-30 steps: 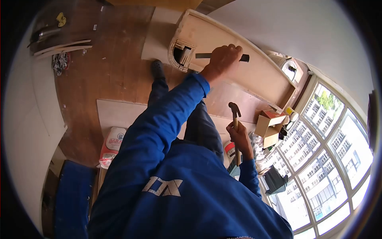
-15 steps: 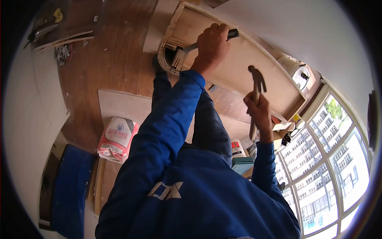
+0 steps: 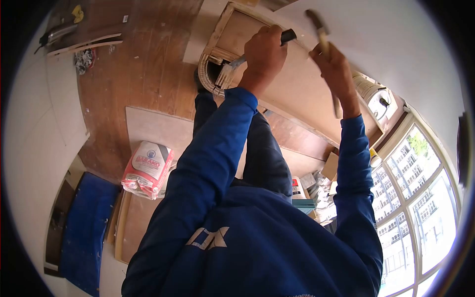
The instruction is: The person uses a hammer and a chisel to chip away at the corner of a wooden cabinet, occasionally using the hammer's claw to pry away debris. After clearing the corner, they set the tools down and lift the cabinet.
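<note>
My left hand (image 3: 266,55) is closed around a chisel (image 3: 238,62). Its black handle end sticks out past my fist, and the blade slants down to the left. The blade tip meets pale wooden strips (image 3: 225,76) beside a dark opening; exact contact is hard to see. Those strips belong to the rounded, ribbed end (image 3: 203,74) of a long wooden panel (image 3: 302,79) with raised edges. My right hand (image 3: 336,69) grips a hammer (image 3: 322,39) by its wooden handle. The hammer head, blurred by motion, is raised up and right of the chisel handle.
A red and white bag (image 3: 148,166) lies on a board at left. Beyond it is a blue sheet-like item (image 3: 89,232). A white bucket (image 3: 378,96) stands by the window (image 3: 410,198). Thin wood strips (image 3: 86,44) lie on the brown floor (image 3: 148,64).
My right hand has lifted the hammer upward and moved closer to the chisel's handle end. My left hand and the chisel stay in nearly the same place.
</note>
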### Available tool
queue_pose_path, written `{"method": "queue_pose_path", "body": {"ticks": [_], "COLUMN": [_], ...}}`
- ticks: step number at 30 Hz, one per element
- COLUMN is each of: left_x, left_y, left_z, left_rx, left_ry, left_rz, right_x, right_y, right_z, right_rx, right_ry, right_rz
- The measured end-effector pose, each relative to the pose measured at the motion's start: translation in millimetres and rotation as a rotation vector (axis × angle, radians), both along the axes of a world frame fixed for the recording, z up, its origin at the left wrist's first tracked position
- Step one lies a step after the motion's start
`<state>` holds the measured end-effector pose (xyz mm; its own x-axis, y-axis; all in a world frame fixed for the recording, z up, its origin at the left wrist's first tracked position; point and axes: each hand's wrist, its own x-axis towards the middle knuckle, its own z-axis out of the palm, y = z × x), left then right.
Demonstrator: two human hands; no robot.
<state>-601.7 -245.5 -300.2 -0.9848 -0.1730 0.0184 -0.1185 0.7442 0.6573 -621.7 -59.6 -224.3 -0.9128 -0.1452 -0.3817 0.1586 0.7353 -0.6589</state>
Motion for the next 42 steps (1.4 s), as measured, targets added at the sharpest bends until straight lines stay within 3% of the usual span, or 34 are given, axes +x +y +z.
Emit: {"method": "queue_pose_path", "body": {"ticks": [2, 3, 4, 7, 12, 14, 15, 16, 18, 20, 22, 24, 25, 27, 29, 38, 42], "left_x": [-3, -4, -3, -7, -4, -6, -5, -3, -7, -3, 0, 7, 14, 23, 14, -17, -19], "left_y": [-1, -1, -1, -1, -2, -2, -2, -1, 1, -2, -3, -4, -2, 0, 1, -15, -15], "left_z": [1, 0, -1, -2, -2, 0, 1, 0, -3, 3, 9, 20, 32, 53, 55, -1, 4], "left_rx": [0.006, 0.010, 0.010, 0.020, 0.041, 0.041, 0.042, 0.042, 0.027, 0.043, 0.061, 0.096, 0.096, 0.117, 0.108, 0.069, 0.065], "left_ry": [0.006, 0.009, 0.007, 0.033, 0.000, -0.013, -0.032, -0.032, -0.074, -0.069, -0.061, 0.007, 0.008, -0.098, -0.031, 0.016, -0.036], "left_rz": [0.024, 0.047, 0.051, 0.047, 0.049, 0.059, 0.063, 0.063, 0.062, 0.063, 0.060, 0.011, 0.015, -0.031, 0.016, 0.136, 0.179], "right_x": [-12, -16, -10, 6, -12, -13, -5, 8, 14, 4, 3, 2, 2, 4, 10, 23, 21], "right_y": [-3, 1, 1, -8, -5, -15, -13, -10, -10, -1, 1, 0, 3, 9, 8, -15, -19], "right_z": [1, -7, -16, -35, -14, -15, -34, -42, -36, -9, 0, 6, 5, 7, 7, 6, 8], "right_rx": [-0.220, -0.329, -0.329, 0.068, 0.011, -0.147, -0.274, -0.444, 0.039, 0.018, 0.024, -0.105, -0.102, -0.083, -0.062, -0.108, -0.111], "right_ry": [-0.108, -0.037, -0.040, 0.171, 0.008, -0.037, 0.023, -0.093, 0.079, -0.011, -0.028, -0.113, -0.068, -0.064, -0.069, -0.156, -0.162], "right_rz": [-0.418, -0.512, -0.508, 0.251, 0.054, -0.428, -0.472, -0.342, 0.159, 0.182, 0.125, -0.259, -0.293, -0.290, -0.284, -0.244, -0.229]}}
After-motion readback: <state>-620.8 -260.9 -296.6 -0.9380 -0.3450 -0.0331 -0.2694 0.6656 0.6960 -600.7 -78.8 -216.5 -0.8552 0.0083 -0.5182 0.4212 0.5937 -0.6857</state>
